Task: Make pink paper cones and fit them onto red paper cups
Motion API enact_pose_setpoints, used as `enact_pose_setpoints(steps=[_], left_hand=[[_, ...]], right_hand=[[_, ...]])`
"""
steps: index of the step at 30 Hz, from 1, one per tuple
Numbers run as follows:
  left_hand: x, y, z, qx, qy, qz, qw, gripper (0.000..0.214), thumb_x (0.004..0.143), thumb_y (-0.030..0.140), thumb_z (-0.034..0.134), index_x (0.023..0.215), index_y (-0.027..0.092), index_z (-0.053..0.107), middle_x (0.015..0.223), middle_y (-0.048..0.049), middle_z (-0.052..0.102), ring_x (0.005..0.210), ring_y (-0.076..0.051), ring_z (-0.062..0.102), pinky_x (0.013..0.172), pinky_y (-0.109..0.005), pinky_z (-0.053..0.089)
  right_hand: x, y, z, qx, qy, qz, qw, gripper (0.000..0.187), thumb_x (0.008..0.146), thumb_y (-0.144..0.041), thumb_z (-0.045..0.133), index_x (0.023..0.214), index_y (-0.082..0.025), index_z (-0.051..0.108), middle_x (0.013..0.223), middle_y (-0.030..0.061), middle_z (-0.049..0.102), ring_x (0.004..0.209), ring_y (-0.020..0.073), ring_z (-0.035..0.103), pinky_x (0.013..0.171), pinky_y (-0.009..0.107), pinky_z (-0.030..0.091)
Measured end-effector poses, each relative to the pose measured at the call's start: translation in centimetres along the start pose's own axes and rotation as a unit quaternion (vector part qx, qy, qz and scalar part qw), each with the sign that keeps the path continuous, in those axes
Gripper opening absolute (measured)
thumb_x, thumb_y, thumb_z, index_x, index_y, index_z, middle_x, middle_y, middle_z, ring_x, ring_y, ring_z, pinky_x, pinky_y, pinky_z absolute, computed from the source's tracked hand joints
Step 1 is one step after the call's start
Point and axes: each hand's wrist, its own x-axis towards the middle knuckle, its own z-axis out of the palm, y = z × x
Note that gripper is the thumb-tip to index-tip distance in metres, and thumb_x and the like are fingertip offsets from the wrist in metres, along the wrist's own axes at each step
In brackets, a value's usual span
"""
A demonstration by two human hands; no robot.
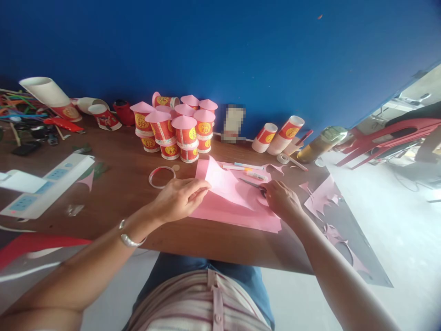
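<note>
My left hand is closed, thumb and fingertips pinching the edge of a light pink sheet of paper. That sheet is raised and bent above a stack of pink paper on the brown table. At the stack's right side, the fingers of my right hand are curled round the dark handle of a pair of scissors, whose blades point left. A glue stick and two slim pens, one orange and white, one blue and white, lie just beyond the scissors.
Red paper cups with pink cone tops stand stacked at the back. Cup stacks, a tape roll and a bottle are back right. Pink scraps lie right; a power strip and a white ring lie left.
</note>
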Motion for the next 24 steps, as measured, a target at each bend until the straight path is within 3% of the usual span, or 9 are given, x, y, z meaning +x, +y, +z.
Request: enact_pose_setpoints(steps=[3,8,11,14,16,20,21,24], left_hand=[[0.3,0.7,0.3,-0.117,0.015,-0.087,0.989,0.019,0.098,0.035,0.068,0.106,0.019,0.073,0.094,-0.0063,0.084,0.078,-0.016,0.080,0.071,-0.023,0.064],[1.2,1.7,1.0,-0.237,0.109,-0.194,0.946,0.025,0.091,0.042,0.077,0.085,0.019,0.070,0.076,-0.0034,0.078,0.070,-0.018,0.077,0.066,-0.027,0.064],[1.8,1.8,1.2,-0.268,0.190,-0.200,0.923,0.027,0.087,0.041,0.081,0.083,0.020,0.064,0.073,-0.0002,0.070,0.065,-0.015,0.070,0.064,-0.027,0.060],[2.3,1.6,1.3,-0.293,0.250,-0.201,0.901,0.031,0.086,0.042,0.079,0.086,0.022,0.056,0.075,0.0018,0.061,0.064,-0.012,0.061,0.060,-0.025,0.054],[2.9,1.4,1.4,-0.323,0.264,-0.202,0.886,0.030,0.087,0.042,0.073,0.089,0.024,0.049,0.081,0.0009,0.058,0.069,-0.013,0.060,0.064,-0.027,0.053],[4.7,1.3,1.7,-0.366,0.259,-0.202,0.871,0.019,0.088,0.035,0.058,0.099,0.026,0.046,0.101,-0.0042,0.061,0.091,-0.019,0.065,0.079,-0.034,0.056],[5.3,1.2,1.7,-0.366,0.255,-0.202,0.872,0.018,0.089,0.035,0.055,0.102,0.026,0.047,0.104,-0.0049,0.062,0.093,-0.020,0.065,0.080,-0.035,0.056],[7.3,0.5,2.0,-0.379,0.244,-0.201,0.870,0.022,0.090,0.035,0.047,0.110,0.027,0.049,0.100,-0.0048,0.063,0.086,-0.020,0.065,0.074,-0.035,0.055]], right_hand=[[0.0,0.1,-0.4,0.015,-0.022,0.030,0.999,0.036,0.094,-0.011,0.059,0.120,-0.030,0.076,0.107,0.0063,0.075,0.106,0.0248,0.069,0.081,0.032,0.052],[0.3,0.5,-0.8,0.005,-0.064,0.049,0.997,0.030,0.090,-0.013,0.061,0.113,-0.026,0.077,0.098,0.0075,0.075,0.097,0.0255,0.072,0.076,0.032,0.052],[-0.2,1.1,-0.4,0.044,-0.026,0.062,0.997,0.037,0.086,-0.012,0.061,0.117,-0.026,0.076,0.102,0.0078,0.077,0.092,0.0251,0.073,0.074,0.033,0.054],[-0.8,1.8,0.1,0.188,0.042,0.085,0.978,0.038,0.082,-0.016,0.062,0.115,-0.028,0.076,0.101,0.0054,0.080,0.082,0.0231,0.073,0.072,0.034,0.055],[-1.0,1.9,0.2,0.346,0.073,0.107,0.929,0.032,0.082,-0.024,0.066,0.113,-0.027,0.075,0.095,0.0049,0.080,0.081,0.0232,0.074,0.073,0.037,0.058],[-0.4,0.4,-0.9,0.608,0.130,0.150,0.769,0.045,0.079,-0.045,0.079,0.120,-0.026,0.071,0.094,0.0051,0.077,0.084,0.0231,0.074,0.070,0.037,0.060],[-0.1,-0.2,-1.4,0.635,0.143,0.152,0.744,0.050,0.079,-0.048,0.081,0.123,-0.027,0.070,0.098,0.0051,0.076,0.086,0.0224,0.073,0.072,0.037,0.060],[1.1,-1.8,-2.9,0.673,0.173,0.143,0.704,0.062,0.074,-0.057,0.086,0.126,-0.029,0.070,0.101,0.0045,0.073,0.091,0.0219,0.071,0.077,0.036,0.059]])
